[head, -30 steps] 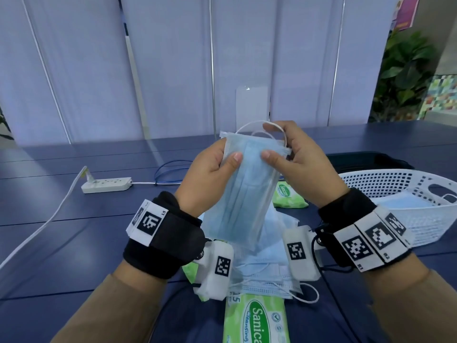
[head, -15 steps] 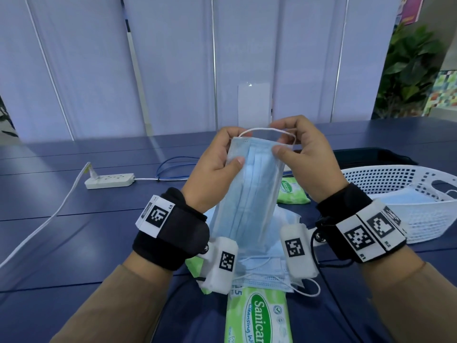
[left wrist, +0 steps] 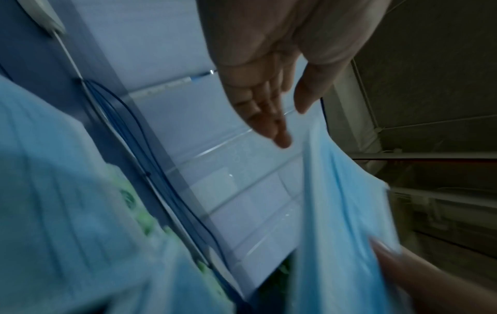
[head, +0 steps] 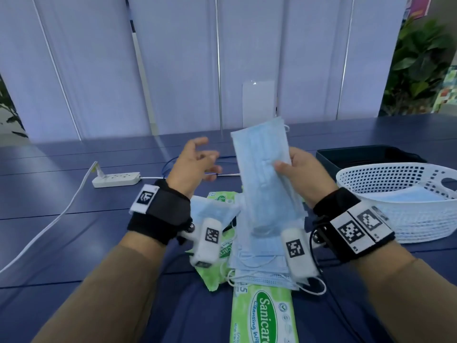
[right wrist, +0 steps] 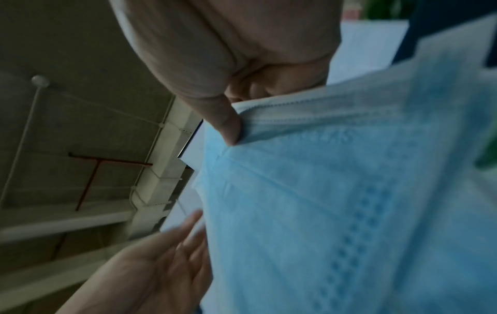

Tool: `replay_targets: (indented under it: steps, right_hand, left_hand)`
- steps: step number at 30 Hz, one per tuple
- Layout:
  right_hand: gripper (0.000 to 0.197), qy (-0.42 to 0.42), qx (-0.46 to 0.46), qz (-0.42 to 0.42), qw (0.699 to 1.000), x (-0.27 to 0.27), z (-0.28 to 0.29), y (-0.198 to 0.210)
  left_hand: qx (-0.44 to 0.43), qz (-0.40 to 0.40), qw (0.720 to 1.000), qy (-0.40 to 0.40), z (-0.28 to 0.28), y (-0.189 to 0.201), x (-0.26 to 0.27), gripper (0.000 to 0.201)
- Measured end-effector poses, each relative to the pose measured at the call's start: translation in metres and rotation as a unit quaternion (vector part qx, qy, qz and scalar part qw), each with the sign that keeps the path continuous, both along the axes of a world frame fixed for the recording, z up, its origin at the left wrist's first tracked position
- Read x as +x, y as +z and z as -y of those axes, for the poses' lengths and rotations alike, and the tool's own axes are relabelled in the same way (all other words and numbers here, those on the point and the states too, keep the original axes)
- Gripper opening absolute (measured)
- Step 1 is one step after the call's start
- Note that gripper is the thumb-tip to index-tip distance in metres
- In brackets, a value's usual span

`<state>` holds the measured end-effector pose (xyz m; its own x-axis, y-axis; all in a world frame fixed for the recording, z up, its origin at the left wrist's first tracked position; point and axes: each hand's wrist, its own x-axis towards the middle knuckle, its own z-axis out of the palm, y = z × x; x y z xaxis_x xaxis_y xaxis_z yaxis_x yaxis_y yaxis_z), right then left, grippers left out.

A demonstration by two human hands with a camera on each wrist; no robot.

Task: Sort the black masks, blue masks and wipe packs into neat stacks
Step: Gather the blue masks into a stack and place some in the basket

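Sorting is judged barely begun: a loose heap of blue masks lies mixed with green wipe packs at the table's near edge, nothing squared into stacks, and no black masks can be made out. One blue mask is held upright above the heap, pinched by the right hand between thumb and curled fingers. The left hand is spread beside it, fingers relaxed, nothing held. A further blue mask is seen inside the white basket at the table's right edge, with a dark tray just behind. Open tabletop is left toward the left edge, crossed only by the power strip and its white cable; stacks could be laid there.
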<state>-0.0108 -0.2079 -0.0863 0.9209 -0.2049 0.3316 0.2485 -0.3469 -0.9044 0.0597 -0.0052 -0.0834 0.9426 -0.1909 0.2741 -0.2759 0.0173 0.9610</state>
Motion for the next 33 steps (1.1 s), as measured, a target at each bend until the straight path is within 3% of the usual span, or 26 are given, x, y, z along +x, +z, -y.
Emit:
replay_targets:
  steps: [2,3,4,6,8,10,13,17,20,22,25,27,28,31,33]
  right_hand:
    - [0.022,-0.033,-0.011,-0.001,0.999,0.001,0.014,0.004]
    - [0.025,-0.030,0.008,-0.003,1.000,0.002,0.020,0.005]
    - [0.027,-0.020,0.030,-0.005,0.999,0.001,0.024,0.007]
    - [0.032,0.004,0.064,-0.006,0.998,0.000,0.027,0.011]
    - [0.036,0.029,0.087,-0.008,0.996,-0.002,0.028,0.014]
    - [0.038,0.054,0.106,-0.009,0.993,-0.005,0.028,0.017]
    - [0.039,0.073,0.114,-0.014,0.991,-0.005,0.029,0.019]
    - [0.038,0.083,0.105,-0.023,0.991,-0.007,0.028,0.020]
    - [0.035,0.085,0.084,-0.034,0.992,-0.011,0.028,0.021]
    - [0.031,0.100,0.088,-0.047,0.990,-0.014,0.028,0.024]
    - [0.023,0.151,0.130,-0.054,0.978,-0.017,0.023,0.028]
    - [0.020,0.178,0.156,-0.047,0.970,-0.019,0.014,0.030]
    - [0.020,0.179,0.167,-0.039,0.969,-0.020,0.009,0.031]
    - [0.019,0.141,0.170,-0.011,0.975,-0.017,-0.005,0.028]
    - [0.018,0.091,0.157,0.004,0.983,-0.015,-0.010,0.023]
  left_hand:
    - [0.180,-0.071,0.981,0.004,-0.012,-0.005,0.019,0.018]
    - [0.279,-0.099,0.955,0.011,-0.015,-0.008,0.027,0.014]
    - [0.386,-0.112,0.915,0.021,-0.020,-0.015,0.038,0.016]
    - [0.598,-0.093,0.796,0.031,-0.032,-0.027,0.060,0.034]
    - [0.713,-0.060,0.698,0.028,-0.050,-0.045,0.090,0.048]
    - [0.740,-0.066,0.669,0.039,-0.062,-0.060,0.112,0.060]
    - [0.714,-0.113,0.690,0.038,-0.060,-0.055,0.099,0.060]
    - [0.701,-0.096,0.705,0.040,-0.064,-0.061,0.105,0.063]
    - [0.699,-0.073,0.710,0.025,-0.062,-0.054,0.104,0.053]
    - [0.668,-0.062,0.742,-0.011,-0.049,-0.027,0.080,0.045]
    - [0.533,-0.032,0.845,-0.024,-0.033,0.026,0.056,0.036]
    - [0.434,0.001,0.899,-0.059,-0.025,0.054,0.045,0.046]
    - [0.402,0.013,0.913,-0.075,-0.019,0.066,0.037,0.047]
    - [0.347,0.051,0.928,-0.126,0.013,0.093,0.009,0.018]
    - [0.323,0.061,0.931,-0.161,0.035,0.101,-0.008,0.020]
